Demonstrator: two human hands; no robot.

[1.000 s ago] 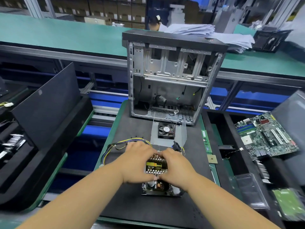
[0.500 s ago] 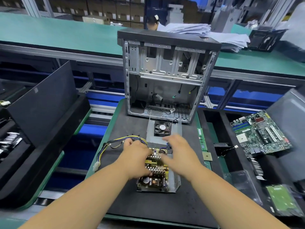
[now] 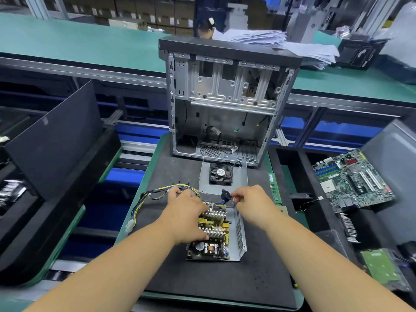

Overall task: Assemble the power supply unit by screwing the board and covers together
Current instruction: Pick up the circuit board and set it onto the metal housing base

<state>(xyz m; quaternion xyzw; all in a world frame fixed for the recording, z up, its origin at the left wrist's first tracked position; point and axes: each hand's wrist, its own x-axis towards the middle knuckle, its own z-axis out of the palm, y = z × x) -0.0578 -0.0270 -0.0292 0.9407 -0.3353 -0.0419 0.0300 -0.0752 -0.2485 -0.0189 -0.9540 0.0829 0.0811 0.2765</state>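
The power supply board (image 3: 213, 239), with finned heatsinks and yellow parts, sits in a grey metal cover tray (image 3: 240, 235) on the black mat. My left hand (image 3: 186, 212) rests on the board's left side, fingers stretched toward the yellow and black wire bundle (image 3: 153, 194). My right hand (image 3: 249, 203) pinches at a black connector (image 3: 225, 195) on blue wires just behind the board. A second grey cover plate with a black fan (image 3: 220, 174) lies flat behind that.
An open computer case (image 3: 225, 104) stands at the back of the mat (image 3: 225, 278). A motherboard (image 3: 353, 179) lies on the right, a RAM stick (image 3: 273, 188) by the mat's right edge. Black foam trays (image 3: 51, 154) fill the left.
My right hand has left the board and moved back and right to the black connector. My left hand slid toward the wire bundle, uncovering the board.
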